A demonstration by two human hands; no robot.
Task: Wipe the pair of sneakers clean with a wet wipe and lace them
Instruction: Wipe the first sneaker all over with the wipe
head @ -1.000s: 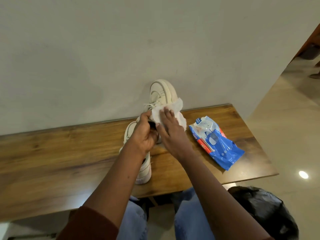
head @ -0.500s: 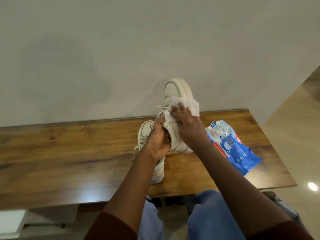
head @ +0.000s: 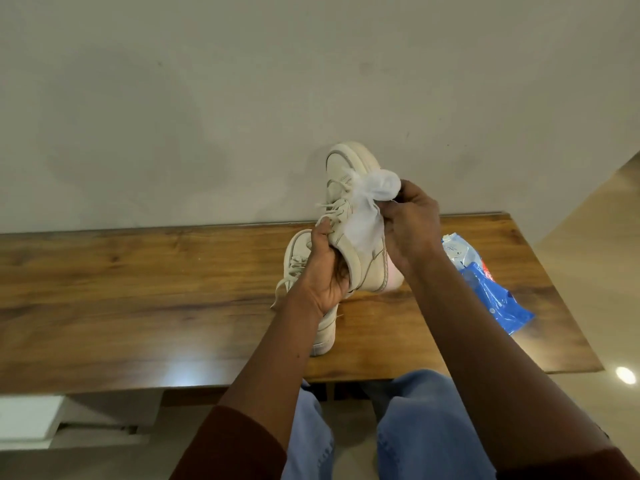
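The second sneaker [head: 298, 251] lies on the wooden table [head: 138, 289], its heel half hidden behind the left hand [head: 325, 271] and forearm. The right forearm covers part of the blue wet-wipe packet [head: 493, 294], whose print is too small to read. The table's far edge meets the wall [head: 207, 98]; the packet lies near the right end, and bare wood extends well to the left of the shoes. The raised sneaker [head: 349, 168] is held toe-up above the table. The left hand grips its collar, with fingers that appear tucked inside the opening. The right hand pinches a bunched wet wipe [head: 370, 211] against the shoe's side, fingers curled.
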